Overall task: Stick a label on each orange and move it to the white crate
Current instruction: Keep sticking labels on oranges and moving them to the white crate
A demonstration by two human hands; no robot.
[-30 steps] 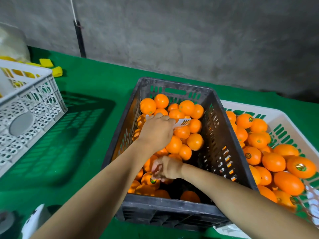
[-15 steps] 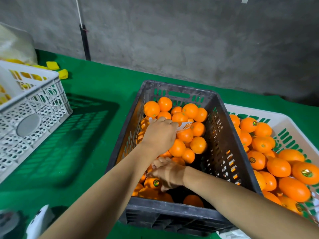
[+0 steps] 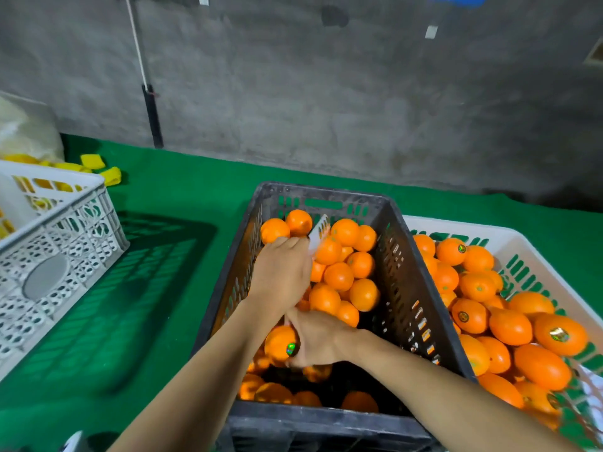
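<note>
- Right hand (image 3: 318,342) grips a labelled orange (image 3: 279,340) inside the black crate (image 3: 414,288).
- Left hand (image 3: 282,275), just beyond, holds a label strip (image 3: 319,233).
- White crate (image 3: 528,234) of oranges sits right of both hands.

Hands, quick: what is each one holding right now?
Left hand: holding the white label strip.
Right hand: gripping a labelled orange inside the black crate.

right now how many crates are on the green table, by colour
black: 1, the black crate in the middle
white: 2, the left white crate and the right white crate
total: 3
</note>
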